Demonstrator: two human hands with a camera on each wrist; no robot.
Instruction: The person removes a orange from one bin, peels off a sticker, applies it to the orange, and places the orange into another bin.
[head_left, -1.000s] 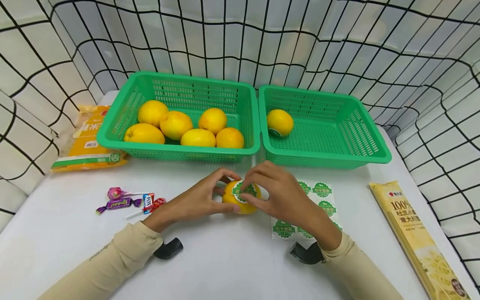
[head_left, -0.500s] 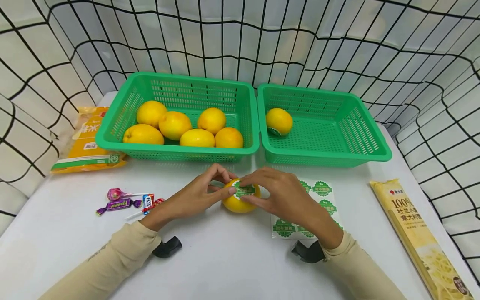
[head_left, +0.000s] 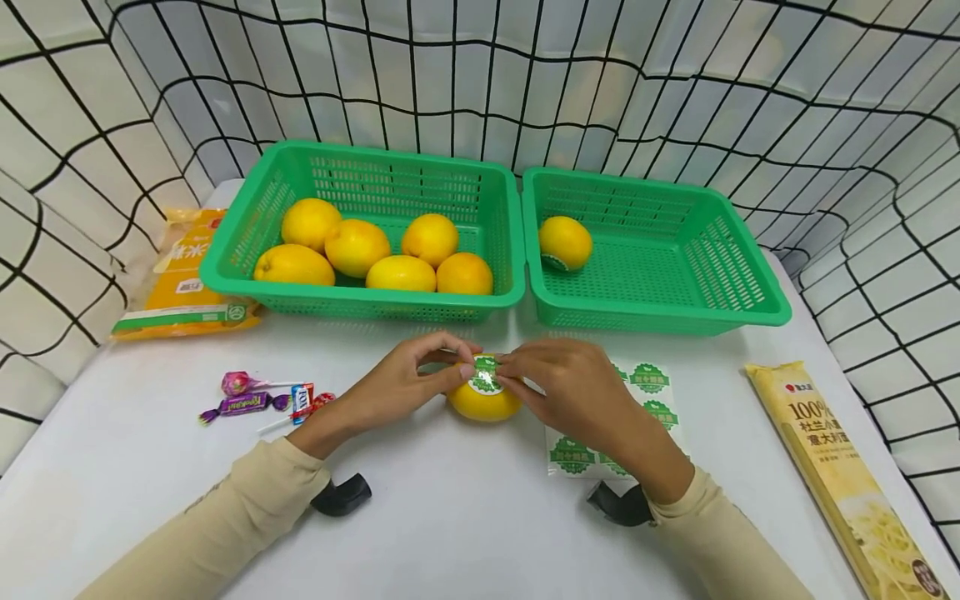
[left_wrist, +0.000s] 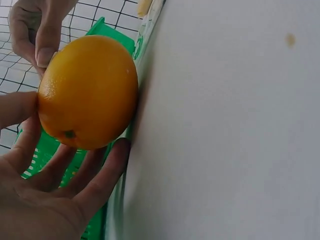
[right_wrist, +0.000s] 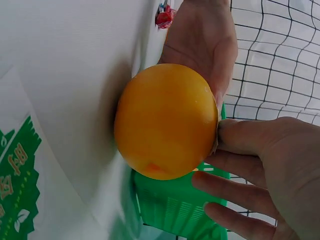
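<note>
An orange [head_left: 483,402] rests on the white table [head_left: 450,517] in front of two green baskets. My left hand [head_left: 461,362] cups its left side, fingers curled round it [left_wrist: 95,185]. A green round sticker [head_left: 485,375] sits on top of the orange. My right hand [head_left: 504,372] pinches the sticker's right edge against the peel with thumb [left_wrist: 47,40] and fingertips. Both wrist views show the same orange [left_wrist: 87,92] [right_wrist: 165,120] between the two hands. A sheet of green stickers [head_left: 637,412] lies under my right wrist.
The left basket [head_left: 225,267] holds several oranges; the right basket [head_left: 750,308] holds one stickered orange [head_left: 565,242]. Wrapped candies [head_left: 255,398] and a yellow bag [head_left: 183,279] lie at the left, a pasta packet [head_left: 840,467] at the right. Netting surrounds the table.
The orange has been turned away from me, so the sticker now sits on its top instead of facing me. Both hands stayed on it and shifted slightly toward the baskets.
</note>
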